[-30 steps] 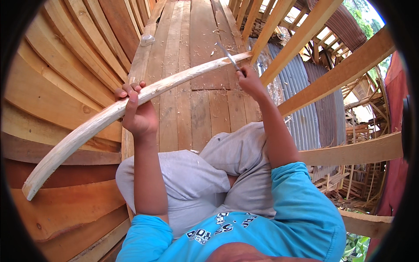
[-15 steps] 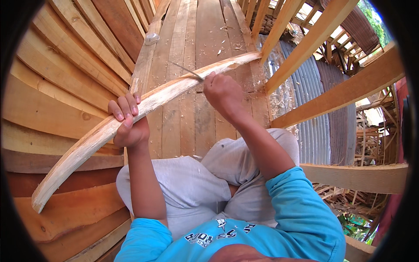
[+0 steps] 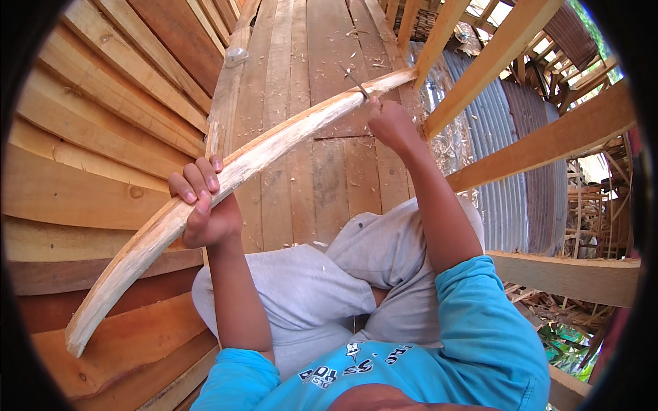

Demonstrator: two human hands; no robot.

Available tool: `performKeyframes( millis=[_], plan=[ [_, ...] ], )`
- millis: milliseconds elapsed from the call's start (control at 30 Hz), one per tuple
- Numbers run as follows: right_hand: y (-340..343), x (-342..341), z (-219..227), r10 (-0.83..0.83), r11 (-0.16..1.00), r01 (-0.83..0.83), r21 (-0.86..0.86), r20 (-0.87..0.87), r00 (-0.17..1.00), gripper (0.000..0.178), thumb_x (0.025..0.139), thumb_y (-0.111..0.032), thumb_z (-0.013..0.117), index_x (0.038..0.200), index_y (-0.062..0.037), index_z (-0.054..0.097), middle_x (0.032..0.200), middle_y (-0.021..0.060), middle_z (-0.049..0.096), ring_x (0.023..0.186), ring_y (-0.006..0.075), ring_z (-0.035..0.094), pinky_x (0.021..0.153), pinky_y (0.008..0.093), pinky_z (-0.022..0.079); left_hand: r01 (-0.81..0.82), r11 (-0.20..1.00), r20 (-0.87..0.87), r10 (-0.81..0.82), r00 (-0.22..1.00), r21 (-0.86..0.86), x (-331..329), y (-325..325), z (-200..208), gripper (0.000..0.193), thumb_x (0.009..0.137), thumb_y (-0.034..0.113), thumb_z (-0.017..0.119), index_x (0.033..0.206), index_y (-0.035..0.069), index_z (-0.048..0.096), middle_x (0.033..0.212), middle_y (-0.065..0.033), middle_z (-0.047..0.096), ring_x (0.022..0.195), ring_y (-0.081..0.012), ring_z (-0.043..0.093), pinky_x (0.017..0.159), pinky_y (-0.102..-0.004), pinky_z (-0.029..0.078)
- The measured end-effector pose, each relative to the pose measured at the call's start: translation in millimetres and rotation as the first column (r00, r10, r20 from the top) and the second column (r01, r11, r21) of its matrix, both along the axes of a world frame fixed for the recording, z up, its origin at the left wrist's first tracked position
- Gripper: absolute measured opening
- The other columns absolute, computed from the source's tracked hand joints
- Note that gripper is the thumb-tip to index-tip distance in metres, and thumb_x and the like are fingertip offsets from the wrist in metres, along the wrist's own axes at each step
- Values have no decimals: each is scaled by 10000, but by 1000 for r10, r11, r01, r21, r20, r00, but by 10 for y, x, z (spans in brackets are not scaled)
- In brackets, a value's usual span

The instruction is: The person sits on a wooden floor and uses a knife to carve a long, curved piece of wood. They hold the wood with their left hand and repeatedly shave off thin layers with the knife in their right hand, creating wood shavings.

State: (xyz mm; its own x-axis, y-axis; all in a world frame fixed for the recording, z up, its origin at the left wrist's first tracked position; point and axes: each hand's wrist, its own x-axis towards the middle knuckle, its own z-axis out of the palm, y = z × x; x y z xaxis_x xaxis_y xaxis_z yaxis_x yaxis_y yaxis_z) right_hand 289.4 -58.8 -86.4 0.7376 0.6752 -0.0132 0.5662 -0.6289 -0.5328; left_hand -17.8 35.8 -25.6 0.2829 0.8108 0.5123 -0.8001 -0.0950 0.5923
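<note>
A long pale wooden pole point(image 3: 274, 150), appearing curved in the wide view, slants across in front of me from lower left to upper right. Its far end meets the railing posts. My left hand point(image 3: 205, 205) wraps round it left of its middle, fingers over the top and thumb on the near side. In my closed right hand point(image 3: 394, 125) is a knife, its handle hidden by the fingers. The thin dark knife blade point(image 3: 356, 83) lies across the pole near the far end and points up and left.
Wood shavings are strewn over the plank floor point(image 3: 281, 89). Stacked planks point(image 3: 103, 144) rise on my left. A wooden railing point(image 3: 541, 147) runs along my right, with corrugated metal sheets point(image 3: 497, 130) beyond it. A small clear object point(image 3: 236, 56) lies by the planks.
My right hand and the knife have slid up and right along the pole, toward its far end. My left hand keeps its grip on the pole.
</note>
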Motion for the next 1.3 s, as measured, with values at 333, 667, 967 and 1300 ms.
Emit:
performKeyframes(
  millis=[333,667,967,1300],
  plan=[
    [-9,-37,-111,-103,988,114,107,-99,990,651,1014,-426,319,784,84,651,803,313,647,837,440,655,782,514,486,-133,963,8,138,990,-235,104,-61,61,231,846,167,614,724,178,418,732,43,410,803,-118,463,961,-348,384],
    [48,189,-183,-239,969,238,61,10,971,502,950,-323,369,864,54,689,942,302,662,913,453,657,800,505,513,-140,936,-21,141,990,-323,31,-96,111,184,830,78,578,805,177,425,759,20,418,802,-120,474,1006,-407,385],
    [315,-851,460,60,995,-51,88,-101,993,582,964,-348,296,864,78,679,938,344,646,956,499,624,902,536,466,-334,823,-165,290,943,-460,74,-146,181,171,858,171,609,814,124,450,830,-21,487,875,-161,504,954,-354,430],
    [150,-292,67,-105,985,106,136,-11,994,551,961,-316,310,799,62,675,876,315,657,913,482,628,868,549,470,-324,857,-159,283,946,-401,67,-112,111,236,914,272,636,852,93,494,859,-32,494,914,-161,517,949,-359,442]
  ],
)
